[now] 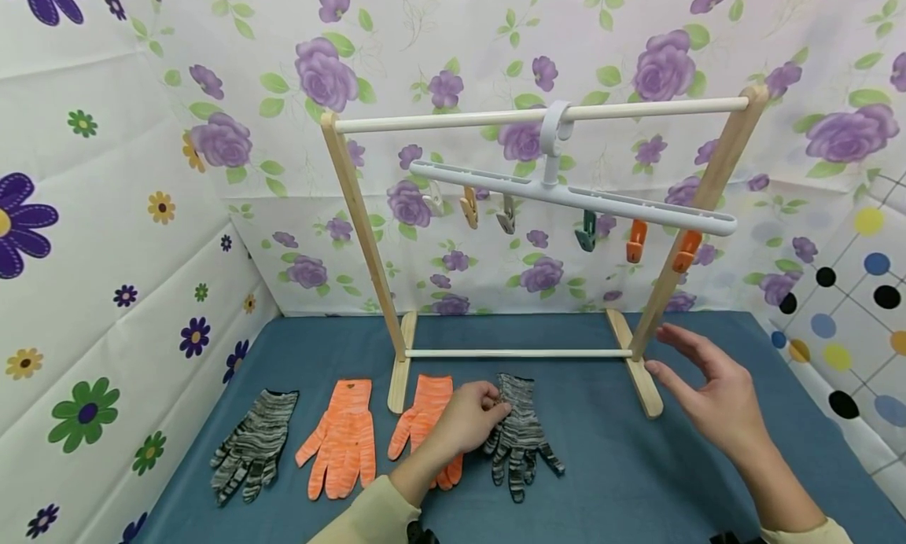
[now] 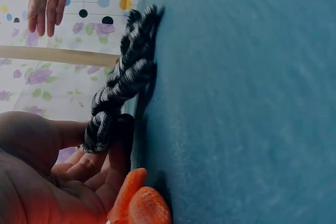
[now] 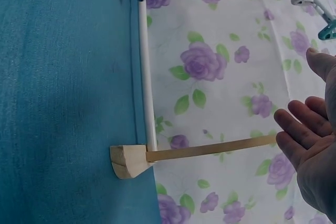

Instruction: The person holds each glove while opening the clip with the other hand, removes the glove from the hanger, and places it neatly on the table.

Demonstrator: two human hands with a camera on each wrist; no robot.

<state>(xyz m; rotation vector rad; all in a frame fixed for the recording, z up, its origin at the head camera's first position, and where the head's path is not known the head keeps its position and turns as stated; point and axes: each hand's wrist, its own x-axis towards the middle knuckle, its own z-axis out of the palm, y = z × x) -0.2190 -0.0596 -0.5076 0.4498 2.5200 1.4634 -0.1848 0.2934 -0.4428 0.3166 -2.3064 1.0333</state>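
My left hand [image 1: 463, 418] pinches the left side of a black-and-grey striped knit glove [image 1: 521, 418] between thumb and fingers. In the left wrist view this glove [image 2: 128, 80] shows edge-on, its fingers extending away from the hand over the blue cloth. Partly behind my left forearm lies an orange glove [image 1: 429, 395]. My right hand [image 1: 722, 402] holds nothing; its thumb and fingers are spread beside the foot of the rack's right post [image 1: 697, 210]. The right wrist view shows that hand [image 3: 310, 140] with its fingers extended.
Another orange glove [image 1: 344, 442] and another striped glove [image 1: 258, 442] lie flat at left. A white hanger [image 1: 623, 204] with several coloured clips, among them a green clip [image 1: 586, 231], hangs tilted from the rack's top bar [image 1: 446, 121]. Flowered cloth [image 1: 283, 206] stands behind.
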